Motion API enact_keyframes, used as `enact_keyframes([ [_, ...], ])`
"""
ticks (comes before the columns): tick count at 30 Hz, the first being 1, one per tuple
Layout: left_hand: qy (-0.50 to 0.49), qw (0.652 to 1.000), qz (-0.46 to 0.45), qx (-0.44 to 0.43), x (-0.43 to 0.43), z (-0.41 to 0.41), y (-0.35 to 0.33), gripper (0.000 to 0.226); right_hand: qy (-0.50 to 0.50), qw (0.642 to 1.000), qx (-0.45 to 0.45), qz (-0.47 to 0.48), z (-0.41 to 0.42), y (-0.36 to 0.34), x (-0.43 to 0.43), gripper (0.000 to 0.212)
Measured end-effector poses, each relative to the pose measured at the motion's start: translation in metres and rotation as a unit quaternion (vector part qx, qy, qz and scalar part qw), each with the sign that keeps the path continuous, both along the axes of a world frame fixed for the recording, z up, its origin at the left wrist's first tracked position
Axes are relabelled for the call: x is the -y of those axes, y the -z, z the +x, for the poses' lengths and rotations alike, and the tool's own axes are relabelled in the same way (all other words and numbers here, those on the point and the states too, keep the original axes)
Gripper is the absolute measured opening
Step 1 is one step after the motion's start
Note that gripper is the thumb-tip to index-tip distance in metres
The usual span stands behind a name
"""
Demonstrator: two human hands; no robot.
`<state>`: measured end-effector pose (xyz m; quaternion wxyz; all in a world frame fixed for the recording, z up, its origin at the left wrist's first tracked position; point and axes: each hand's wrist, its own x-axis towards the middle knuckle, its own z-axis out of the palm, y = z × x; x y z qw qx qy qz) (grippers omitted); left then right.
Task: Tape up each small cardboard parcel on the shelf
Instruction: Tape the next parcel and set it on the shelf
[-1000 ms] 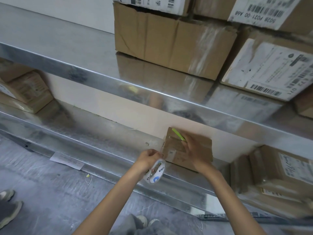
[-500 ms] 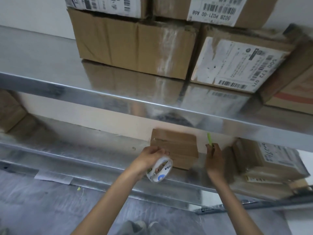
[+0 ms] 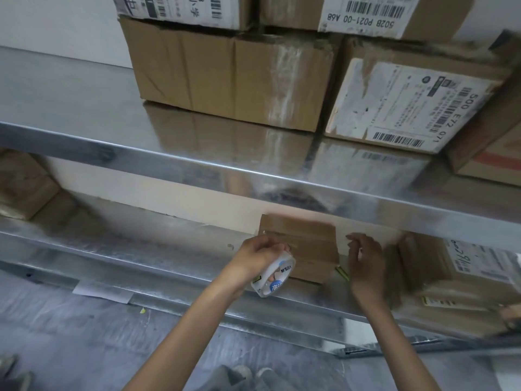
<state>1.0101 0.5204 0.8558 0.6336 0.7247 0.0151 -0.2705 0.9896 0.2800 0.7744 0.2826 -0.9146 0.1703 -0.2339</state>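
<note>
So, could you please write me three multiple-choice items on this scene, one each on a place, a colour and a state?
1. Where does the small parcel stand? A the floor; B the top shelf; C the lower shelf.
2. What colour is the slim tool beside the right hand? A red; B green; C blue.
3. What is the left hand doing? A gripping the tape roll; B hanging empty; C lifting a parcel.
Answers: C, it sits on the lower metal board; B, it is yellow-green; A, fingers curl round the roll.
</note>
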Motion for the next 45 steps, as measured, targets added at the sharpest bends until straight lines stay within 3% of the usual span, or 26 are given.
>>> enact_keyframes([
  [3,-0.004,1.0,0.002,0.015,0.004,0.004,-0.006,0.015,-0.041,0.995,0.083,0.032,0.0,-0.047,-0.033,0.032],
  [8,-0.024,0.999,-0.005,0.02,0.015,0.012,-0.016,0.009,-0.222,0.949,-0.078,0.209,0.016,-0.097,-0.078,0.007],
  [11,-0.03,0.998,-0.054,0.011,0.018,0.01,-0.025,0.003,-0.21,0.945,-0.076,0.241,0.021,-0.1,-0.081,0.02],
  [16,-0.033,0.995,-0.097,0.016,0.02,0.002,-0.013,0.022,-0.195,0.952,-0.043,0.232,0.02,-0.108,-0.085,0.014],
  [20,-0.058,0.99,-0.123,0.041,0.023,-0.002,-0.001,0.032,-0.203,0.967,-0.059,0.139,0.02,-0.108,-0.086,0.015],
  [22,-0.051,0.99,-0.092,0.098,0.025,-0.002,0.003,0.038,-0.202,0.973,-0.062,0.093,0.018,-0.106,-0.088,0.018],
  [27,0.0,0.971,0.11,0.213,0.025,0.0,0.005,0.033,-0.2,0.977,0.014,0.079,0.008,-0.103,-0.092,0.017],
  [32,-0.012,0.941,0.191,0.28,0.034,-0.007,0.009,0.021,-0.215,0.97,0.117,0.014,-0.001,-0.094,-0.095,0.011],
  [37,-0.093,0.959,0.101,0.25,0.041,-0.013,0.015,0.015,-0.169,0.973,0.133,0.079,-0.01,-0.096,-0.107,0.006],
  [39,-0.09,0.961,0.071,0.253,0.043,-0.015,0.019,0.016,-0.119,0.973,0.127,0.152,-0.013,-0.097,-0.11,0.018],
  [41,-0.083,0.963,0.042,0.252,0.044,-0.016,0.017,0.033,-0.072,0.962,0.107,0.242,-0.012,-0.096,-0.11,0.022],
  [43,-0.093,0.97,-0.001,0.223,0.046,-0.019,0.013,0.056,-0.042,0.944,0.086,0.315,-0.011,-0.094,-0.112,0.012],
  [45,-0.107,0.972,-0.04,0.208,0.049,-0.021,0.012,0.06,-0.014,0.917,0.077,0.392,-0.011,-0.09,-0.116,0.006],
])
